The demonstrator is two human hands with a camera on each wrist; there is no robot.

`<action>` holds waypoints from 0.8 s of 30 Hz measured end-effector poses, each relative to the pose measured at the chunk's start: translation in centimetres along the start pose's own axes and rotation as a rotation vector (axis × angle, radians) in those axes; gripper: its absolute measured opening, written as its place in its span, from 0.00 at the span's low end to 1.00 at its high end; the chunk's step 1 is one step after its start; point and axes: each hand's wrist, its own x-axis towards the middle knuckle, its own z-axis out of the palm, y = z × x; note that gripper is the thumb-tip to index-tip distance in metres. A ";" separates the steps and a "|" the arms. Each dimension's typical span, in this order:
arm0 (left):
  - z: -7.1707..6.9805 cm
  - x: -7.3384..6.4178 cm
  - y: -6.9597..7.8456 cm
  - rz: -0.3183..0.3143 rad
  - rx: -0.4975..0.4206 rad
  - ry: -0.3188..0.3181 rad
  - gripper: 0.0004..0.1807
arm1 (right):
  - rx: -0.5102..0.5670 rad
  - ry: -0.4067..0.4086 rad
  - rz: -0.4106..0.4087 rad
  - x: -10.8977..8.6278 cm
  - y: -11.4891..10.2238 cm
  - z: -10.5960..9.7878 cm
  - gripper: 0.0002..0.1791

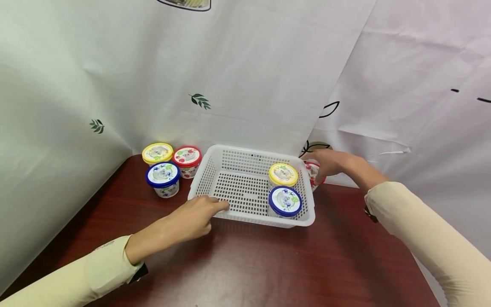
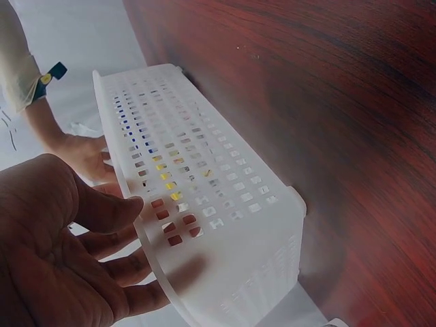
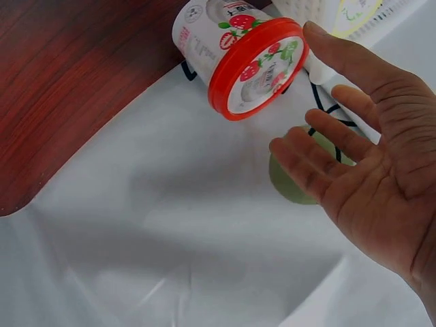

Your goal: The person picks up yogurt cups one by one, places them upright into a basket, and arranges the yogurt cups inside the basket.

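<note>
A white plastic basket [image 1: 245, 187] with slotted walls stands on the table, holding a yellow-lidded cup [image 1: 283, 175] and a blue-lidded cup [image 1: 285, 201] at its right end. My left hand [image 1: 199, 215] grips the near rim toward the left corner; in the left wrist view the thumb lies outside the wall and the fingers inside. Beyond the basket's right side stands a red-lidded cup [image 3: 259, 68] with strawberry prints. Over that cup reaches my right hand [image 1: 326, 164], fingers spread and loosely bent, thumb tip right at the lid's edge in the right wrist view.
Left of the basket, another yellow-lidded cup [image 1: 157, 153], red-lidded cup [image 1: 186, 156] and blue-lidded cup [image 1: 163, 175] are grouped together. A white printed cloth [image 1: 238, 85] hangs behind the dark red wooden table [image 1: 253, 264], close to the cups and basket.
</note>
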 end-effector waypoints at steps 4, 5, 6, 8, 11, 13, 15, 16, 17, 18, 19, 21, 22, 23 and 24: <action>0.0 0.0 -0.1 -0.002 0.001 -0.007 0.22 | 0.022 0.008 -0.009 0.1 0.3 0.4 0.52; 0.0 0.0 -0.1 -0.002 0.000 -0.009 0.22 | 0.033 0.010 -0.019 0.2 0.3 0.5 0.52; 0.0 0.0 -0.1 -0.002 0.000 -0.011 0.22 | 0.044 0.013 -0.027 0.2 0.4 0.6 0.51; 0.0 0.1 -0.1 -0.003 -0.003 -0.017 0.22 | 0.071 0.012 -0.046 0.3 0.6 0.9 0.50; 0.0 0.1 -0.1 -0.007 -0.005 -0.024 0.23 | 0.094 0.017 -0.056 0.5 0.8 1.2 0.51; 0.0 0.1 -0.1 -0.008 -0.003 -0.025 0.23 | 0.087 0.026 -0.060 0.7 0.9 1.5 0.52; 0.0 0.0 -0.1 -0.006 0.001 -0.022 0.23 | 0.076 0.035 -0.061 0.9 1.1 1.7 0.52; 0.0 0.0 -0.1 -0.004 0.003 -0.017 0.23 | 0.071 0.040 -0.058 1.0 1.2 1.8 0.52; 0.0 0.0 -0.1 -0.002 0.004 -0.014 0.23 | 0.068 0.041 -0.053 1.1 1.3 1.9 0.53; 0.1 0.0 -0.1 -0.001 0.007 -0.010 0.23 | 0.062 0.042 -0.048 1.2 1.3 2.0 0.54; 0.1 -0.1 -0.1 0.001 0.010 -0.007 0.23 | 0.054 0.045 -0.045 1.3 1.4 2.0 0.54; 0.1 -0.1 -0.1 0.002 0.014 -0.002 0.23 | 0.040 0.049 -0.033 1.3 1.4 2.2 0.55; 0.2 -0.1 -0.1 0.002 0.015 0.000 0.23 | 0.028 0.053 -0.029 1.4 1.5 2.3 0.55; 0.2 -0.1 -0.1 0.001 0.017 -0.001 0.23 | 0.018 0.054 -0.028 1.5 1.5 2.4 0.55; 0.2 -0.1 -0.1 0.001 0.018 -0.001 0.23 | 0.010 0.057 -0.025 1.6 1.6 2.5 0.55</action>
